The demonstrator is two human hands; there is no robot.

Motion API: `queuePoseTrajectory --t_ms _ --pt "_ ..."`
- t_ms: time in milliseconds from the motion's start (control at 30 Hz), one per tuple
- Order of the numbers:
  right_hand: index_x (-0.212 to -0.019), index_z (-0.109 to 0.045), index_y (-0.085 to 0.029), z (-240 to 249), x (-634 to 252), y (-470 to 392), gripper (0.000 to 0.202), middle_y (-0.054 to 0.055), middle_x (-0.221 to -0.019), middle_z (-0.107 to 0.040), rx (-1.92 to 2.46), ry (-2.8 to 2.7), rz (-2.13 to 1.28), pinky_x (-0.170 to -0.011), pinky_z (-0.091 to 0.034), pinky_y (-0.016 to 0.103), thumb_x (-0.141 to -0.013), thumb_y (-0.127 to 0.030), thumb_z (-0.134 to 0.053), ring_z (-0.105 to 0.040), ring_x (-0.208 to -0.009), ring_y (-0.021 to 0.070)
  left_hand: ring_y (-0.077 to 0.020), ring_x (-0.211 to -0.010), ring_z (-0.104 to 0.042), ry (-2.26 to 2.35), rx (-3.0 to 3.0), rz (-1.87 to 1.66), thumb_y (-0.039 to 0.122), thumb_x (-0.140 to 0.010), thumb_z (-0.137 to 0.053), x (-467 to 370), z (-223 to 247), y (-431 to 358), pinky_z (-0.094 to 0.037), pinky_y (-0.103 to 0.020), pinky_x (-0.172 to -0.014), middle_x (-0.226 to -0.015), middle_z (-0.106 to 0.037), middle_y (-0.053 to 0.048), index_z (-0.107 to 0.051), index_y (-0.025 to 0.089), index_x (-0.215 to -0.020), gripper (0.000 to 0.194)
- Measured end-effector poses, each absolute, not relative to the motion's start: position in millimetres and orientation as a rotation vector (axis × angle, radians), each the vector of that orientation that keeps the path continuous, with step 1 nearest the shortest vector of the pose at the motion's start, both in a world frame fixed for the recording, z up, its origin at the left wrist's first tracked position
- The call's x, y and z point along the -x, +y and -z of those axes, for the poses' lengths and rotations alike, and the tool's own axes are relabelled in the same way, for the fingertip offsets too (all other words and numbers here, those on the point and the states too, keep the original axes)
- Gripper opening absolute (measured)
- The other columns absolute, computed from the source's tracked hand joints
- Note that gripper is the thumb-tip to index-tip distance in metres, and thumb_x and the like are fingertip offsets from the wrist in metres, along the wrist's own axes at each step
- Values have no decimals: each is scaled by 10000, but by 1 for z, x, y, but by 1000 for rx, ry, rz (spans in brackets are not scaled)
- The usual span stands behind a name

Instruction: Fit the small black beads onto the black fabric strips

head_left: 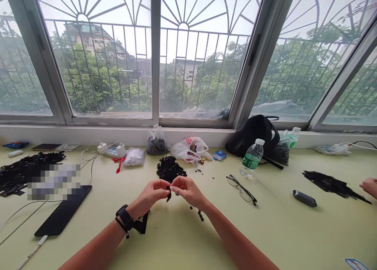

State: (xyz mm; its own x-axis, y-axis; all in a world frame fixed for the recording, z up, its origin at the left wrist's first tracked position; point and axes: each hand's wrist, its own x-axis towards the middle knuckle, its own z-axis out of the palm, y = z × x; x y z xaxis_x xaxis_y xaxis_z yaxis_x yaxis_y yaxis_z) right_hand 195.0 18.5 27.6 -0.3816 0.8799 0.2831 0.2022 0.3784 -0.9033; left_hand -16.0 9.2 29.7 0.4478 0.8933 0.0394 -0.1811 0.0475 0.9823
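Note:
My left hand [153, 195] wears a black watch at the wrist and pinches a short black strap [169, 195], whose end hangs below the fingers. Against it, fingertips meeting, my right hand [190, 191] is closed in a pinch. What lies between its fingers is too small and hidden to make out. Just beyond both hands lies a pile of black strap pieces [169, 168]. More black strap [143, 224] rests on the table by my left wrist. Small black rings [200, 215] lie beside my right forearm, and a few others [199, 170] sit past the hands.
Along the window stand a bag of black parts [157, 142], a white plastic bag [188, 150] and a black backpack [253, 134]. Glasses [243, 190], a water bottle [252, 158] and a black case [304, 198] are on the right. Another person's hand [369, 186] shows at the right edge.

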Motion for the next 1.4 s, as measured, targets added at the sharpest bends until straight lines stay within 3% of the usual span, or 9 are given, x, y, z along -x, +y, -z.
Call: queuePoseTrajectory --t_ms 267,500,733,833,1033,1233,1400 --pt "-991 -686 -197 -21 -189 18 301 44 -900 -717 957 -1903 -1064 -664 -476 271 -884 -478 -684 -643 -808 188 -209 -858 -658 792 -1324 -1013 329 -743 -805 16 -27 12 -494 -314 -817 -884 -739 -66 -743 171 -969 282" --pt "-1065 -673 -204 -18 -191 18 327 5 -787 -695 941 -1872 -1191 -626 -458 253 -824 -414 -742 -608 -697 155 -206 -788 -657 829 -1379 -1039 362 -721 -820 15 -30 13 -480 -299 -742 -831 -741 -62 -749 164 -943 305" --pt "-912 -733 -187 -31 -208 23 236 14 -741 -675 994 -1962 -1046 -590 -423 243 -857 -413 -692 -565 -651 145 -203 -767 -664 839 -1317 -1054 331 -645 -870 12 -19 19 -490 -308 -747 -830 -746 -68 -745 160 -888 323" --pt "-800 -747 -190 -32 -224 28 174 8 -684 -661 1067 -2076 -960 -562 -406 240 -815 -360 -713 -548 -613 144 -212 -751 -669 840 -1289 -1056 323 -588 -897 10 -16 22 -497 -314 -736 -801 -746 -72 -746 164 -826 324" --pt "-805 -793 -192 -31 -254 40 146 0 -650 -652 1140 -2214 -1017 -564 -386 234 -765 -320 -735 -538 -603 137 -189 -717 -649 852 -1340 -1071 351 -615 -895 12 -9 27 -476 -288 -698 -784 -739 -56 -752 179 -862 333" --pt "-840 -819 -209 -33 -267 40 354 -2 -753 -636 1051 -2355 -1190 -566 -408 217 -603 -461 -896 -526 -619 114 -179 -690 -636 862 -1349 -1055 360 -628 -894 12 -1 30 -451 -276 -664 -734 -721 -47 -740 170 -863 339" --pt "-856 -825 -232 -34 -265 39 424 -7 -805 -619 1005 -2406 -1201 -568 -407 204 -529 -479 -935 -506 -644 107 -178 -707 -634 868 -1356 -1040 342 -629 -892 13 -5 29 -451 -277 -675 -754 -734 -50 -744 176 -859 321"
